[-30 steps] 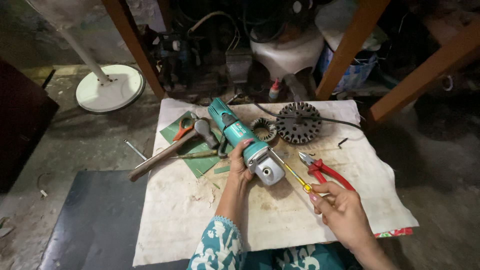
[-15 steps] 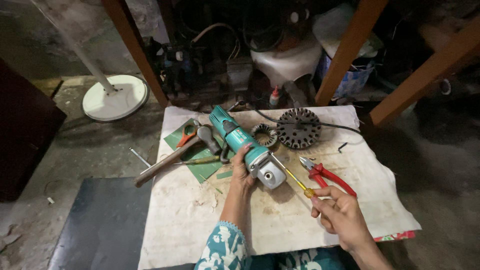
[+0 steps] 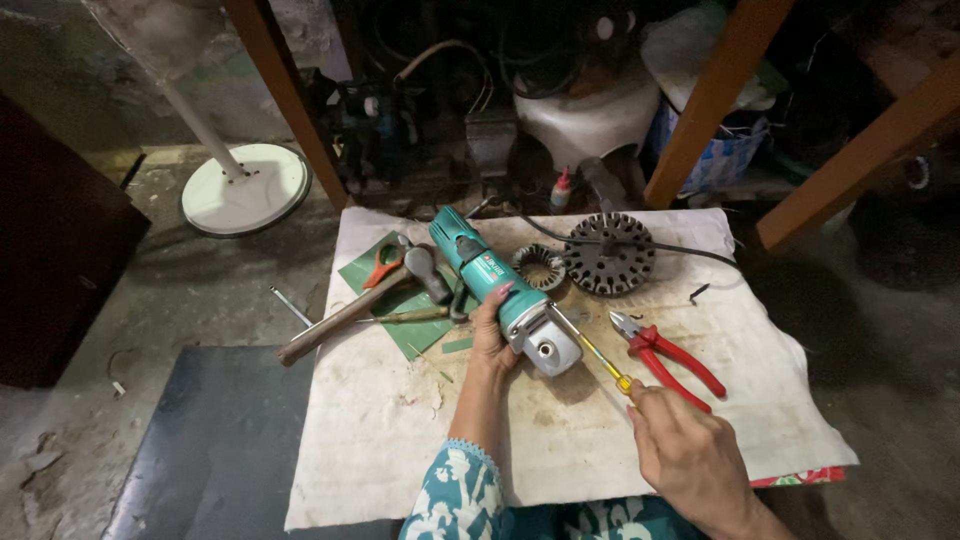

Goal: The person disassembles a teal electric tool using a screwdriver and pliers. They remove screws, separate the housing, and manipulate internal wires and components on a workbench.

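Far left, off the surface: white round fan base on the floor, dark mat near-left.

On the stained white cloth covering the surface, left part: hammer lying diagonally, head toward centre, across a green cutting mat. Orange-handled scissors on that mat, just beside the hammer head.

Centre: teal angle grinder, body running from far-left to near-right, grey gear head at the near end. Left hand wrapped around the grinder body just behind the gear head, fingers closed on it; grinder lies on the cloth under the hand.

Just right of the gear head: screwdriver, thin shaft, yellow ferrule, tip touching the side of the gear head. Right hand near-right, closed on the screwdriver handle; handle itself hidden in the fist.

Far of the grinder: small wound stator, then a larger dark slotted rotor disc, black cable running over it. Right of the screwdriver: red-handled pliers, lying flat, near the right hand but not touching.
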